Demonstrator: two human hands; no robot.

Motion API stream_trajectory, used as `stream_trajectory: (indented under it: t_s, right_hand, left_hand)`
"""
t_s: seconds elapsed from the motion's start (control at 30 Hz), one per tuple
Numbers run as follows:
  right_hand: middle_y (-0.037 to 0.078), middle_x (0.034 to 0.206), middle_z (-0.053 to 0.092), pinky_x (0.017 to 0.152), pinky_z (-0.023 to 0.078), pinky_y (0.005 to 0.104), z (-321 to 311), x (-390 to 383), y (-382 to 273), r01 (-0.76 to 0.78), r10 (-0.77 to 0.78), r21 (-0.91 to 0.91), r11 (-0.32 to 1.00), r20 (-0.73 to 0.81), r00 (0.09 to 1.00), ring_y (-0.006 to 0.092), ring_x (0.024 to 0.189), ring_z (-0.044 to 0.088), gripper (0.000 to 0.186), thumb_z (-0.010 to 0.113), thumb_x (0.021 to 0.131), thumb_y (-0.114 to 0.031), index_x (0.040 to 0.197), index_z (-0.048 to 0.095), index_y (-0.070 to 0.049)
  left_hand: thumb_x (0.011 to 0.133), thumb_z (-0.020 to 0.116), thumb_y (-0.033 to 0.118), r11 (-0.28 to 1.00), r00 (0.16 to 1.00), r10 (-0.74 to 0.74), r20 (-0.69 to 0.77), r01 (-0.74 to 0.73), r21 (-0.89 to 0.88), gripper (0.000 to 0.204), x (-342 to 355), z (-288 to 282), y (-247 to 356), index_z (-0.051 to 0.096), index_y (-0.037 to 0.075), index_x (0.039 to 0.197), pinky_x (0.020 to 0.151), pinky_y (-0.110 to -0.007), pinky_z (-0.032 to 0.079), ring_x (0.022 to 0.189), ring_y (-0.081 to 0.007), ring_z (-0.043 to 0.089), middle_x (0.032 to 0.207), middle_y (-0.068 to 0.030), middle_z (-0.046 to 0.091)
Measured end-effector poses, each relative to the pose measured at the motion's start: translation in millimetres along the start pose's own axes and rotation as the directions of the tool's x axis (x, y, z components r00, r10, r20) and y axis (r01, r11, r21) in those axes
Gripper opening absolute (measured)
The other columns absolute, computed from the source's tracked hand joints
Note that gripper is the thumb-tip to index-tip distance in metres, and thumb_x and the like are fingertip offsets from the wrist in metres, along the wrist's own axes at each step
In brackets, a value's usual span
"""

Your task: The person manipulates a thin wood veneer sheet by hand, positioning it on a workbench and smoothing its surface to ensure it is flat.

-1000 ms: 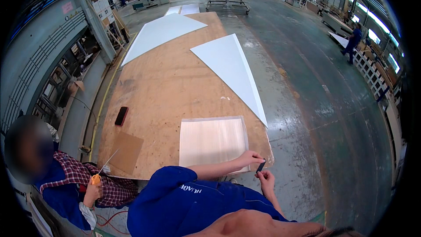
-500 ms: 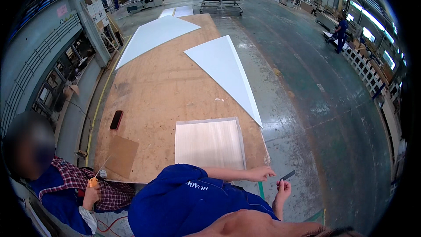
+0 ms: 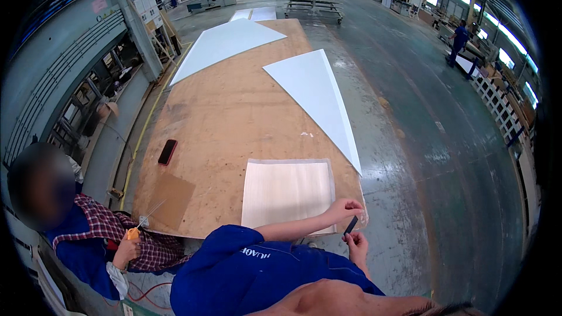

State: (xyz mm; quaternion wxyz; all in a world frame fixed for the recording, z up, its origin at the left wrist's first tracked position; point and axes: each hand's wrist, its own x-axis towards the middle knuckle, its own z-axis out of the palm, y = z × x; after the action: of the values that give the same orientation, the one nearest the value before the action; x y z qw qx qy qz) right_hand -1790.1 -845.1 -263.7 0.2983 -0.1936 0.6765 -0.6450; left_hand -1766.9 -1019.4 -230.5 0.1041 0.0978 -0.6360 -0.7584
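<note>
A small dark flat strip [image 3: 350, 225] is gripped at its lower end by my right hand [image 3: 356, 246], its free end slanting up and to the right. My left hand [image 3: 343, 209] hovers just above that strip, fingers loosely bent with a gap at the thumb and nothing visible in them. Below my left hand and forearm lies a pale wood-grain sheet [image 3: 287, 190], a greyish margin showing along its far and right edges. It rests at the near right corner of a large brown wooden table [image 3: 216, 117].
Two white panels [image 3: 231, 47] [image 3: 321, 96] lie farther up the table. A phone [image 3: 167, 152] and a brown sheet [image 3: 171, 202] are at the left. Beside me, a co-worker's hand [image 3: 127, 250] holds an orange-handled tool [image 3: 134, 233] with a thin shaft. Grey floor [image 3: 404, 158] runs along the right.
Both my hands have moved left and a little up, toward the sheet's near right corner. The dark strip has come along in my right hand and now points more steeply upward.
</note>
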Motion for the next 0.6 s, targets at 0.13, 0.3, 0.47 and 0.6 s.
stream_trajectory:
  t_s: [0.13, 0.3, 0.47, 0.6]
  right_hand:
    - [0.005, 0.074, 0.060, 0.065, 0.047, 0.0237, 2.0, 3.9, 2.9, 0.013, -0.014, 0.026, 1.000, 0.029, 0.999, 0.0123, 0.069, 0.060, 0.008, 0.059, 0.082, -0.004, 0.081, 0.052, -0.001]
    - [0.006, 0.074, 0.061, 0.063, 0.046, 0.0233, 5.0, 3.0, 2.4, 0.017, -0.018, 0.044, 0.999, 0.018, 1.000, 0.0119, 0.069, 0.059, 0.007, 0.060, 0.082, -0.005, 0.082, 0.053, -0.001]
    - [0.005, 0.073, 0.062, 0.062, 0.045, 0.0220, 8.9, 0.1, 4.4, 0.046, -0.045, 0.036, 0.998, -0.024, 0.999, 0.0110, 0.068, 0.059, 0.007, 0.060, 0.082, -0.006, 0.082, 0.054, -0.002]
    - [0.005, 0.073, 0.061, 0.064, 0.045, 0.0220, 14.0, -3.4, 1.8, 0.009, -0.006, 0.064, 0.998, -0.046, 0.999, 0.0105, 0.069, 0.059, 0.006, 0.058, 0.083, -0.005, 0.081, 0.054, -0.001]
  left_hand:
    - [0.078, 0.067, 0.019, 0.993, 0.998, -0.038, -0.057, 0.044, 0.112, 0.021, -10.7, -5.1, 7.6, 0.063, 0.001, 0.087, 0.070, -0.024, 0.047, 0.075, -0.0102, 0.058, 0.079, -0.0055, 0.063]
    - [0.077, 0.068, 0.022, 0.991, 0.993, -0.108, -0.038, 0.111, 0.071, 0.022, -15.9, -8.0, 9.0, 0.066, 0.001, 0.082, 0.069, -0.025, 0.046, 0.073, -0.0088, 0.058, 0.077, -0.0041, 0.064]
    - [0.079, 0.066, 0.020, 0.984, 0.978, -0.178, -0.109, 0.177, -0.022, 0.018, -19.0, -5.6, -5.0, 0.065, 0.002, 0.082, 0.069, -0.023, 0.042, 0.072, -0.0062, 0.053, 0.076, -0.0016, 0.062]
    - [0.078, 0.066, 0.022, 0.968, 0.962, -0.245, -0.124, 0.235, -0.087, 0.022, -25.5, -1.9, -1.0, 0.066, 0.002, 0.084, 0.071, -0.023, 0.041, 0.075, -0.0069, 0.053, 0.078, -0.0016, 0.062]
